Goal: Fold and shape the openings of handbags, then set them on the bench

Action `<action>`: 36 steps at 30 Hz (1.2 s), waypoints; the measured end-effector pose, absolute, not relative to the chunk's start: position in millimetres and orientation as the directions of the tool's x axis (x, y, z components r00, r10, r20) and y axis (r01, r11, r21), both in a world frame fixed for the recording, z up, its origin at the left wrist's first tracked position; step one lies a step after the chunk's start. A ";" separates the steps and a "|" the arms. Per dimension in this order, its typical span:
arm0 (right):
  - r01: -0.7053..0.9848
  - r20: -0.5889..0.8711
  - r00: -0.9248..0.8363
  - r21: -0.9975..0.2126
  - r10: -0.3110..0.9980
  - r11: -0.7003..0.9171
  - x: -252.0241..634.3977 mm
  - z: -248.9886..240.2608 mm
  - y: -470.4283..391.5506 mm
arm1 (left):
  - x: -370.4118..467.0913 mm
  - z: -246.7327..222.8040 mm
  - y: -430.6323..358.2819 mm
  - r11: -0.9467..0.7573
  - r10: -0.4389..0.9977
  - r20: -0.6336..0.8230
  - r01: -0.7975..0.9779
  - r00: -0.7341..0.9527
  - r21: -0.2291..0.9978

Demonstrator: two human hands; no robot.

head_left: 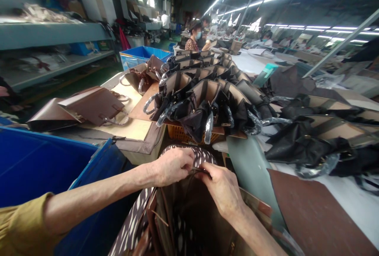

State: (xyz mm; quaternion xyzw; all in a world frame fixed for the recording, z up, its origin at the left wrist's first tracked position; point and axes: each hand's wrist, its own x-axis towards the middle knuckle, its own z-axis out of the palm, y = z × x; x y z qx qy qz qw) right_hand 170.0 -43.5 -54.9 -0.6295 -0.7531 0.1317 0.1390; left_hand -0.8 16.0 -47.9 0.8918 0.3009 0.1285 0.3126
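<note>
A brown bag (160, 216) rests open on the person's lap, over white-flecked dark cloth (134, 212). My left hand (174, 165) is closed at the bag's far edge, its fingertips pinching the lining. Just to its right, my right hand (222, 185) grips the same edge between thumb and fingers. The two hands nearly touch. Dark lining shows inside the bag below them, and a brown handle lies at its left side. Whether a small item sits between the fingertips cannot be made out.
Black bags with wrapped handles (204, 94) crowd the table ahead, more black bags (314, 137) at right. Brown bags (91, 106) lie at left. A blue bin (44, 161) stands near my left arm. A brown sheet (316, 208) lies at right. A masked person (193, 41) is beyond.
</note>
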 end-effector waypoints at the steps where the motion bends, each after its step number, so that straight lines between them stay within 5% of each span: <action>1: 0.912 0.050 -0.171 -0.369 0.984 0.178 170.6 -56.3 -43.3 | -0.7 -48.1 15.5 -0.612 0.619 0.048 0.443 0.784 0.655; 13: 0.896 0.103 -0.230 -0.367 0.968 0.252 167.9 -56.2 -41.7 | 0.3 -42.9 14.0 -0.470 0.745 -0.086 0.612 0.662 0.636; 25: 0.932 0.138 -0.246 -0.236 0.959 0.273 168.2 -64.8 -41.3 | 1.5 -53.1 15.5 -0.429 0.792 -0.062 0.625 0.607 0.652; 36: 0.918 0.073 -0.209 -0.329 0.975 0.221 161.2 -51.0 -38.5 | 4.9 -58.7 17.4 -0.382 0.816 -0.100 0.660 0.570 0.647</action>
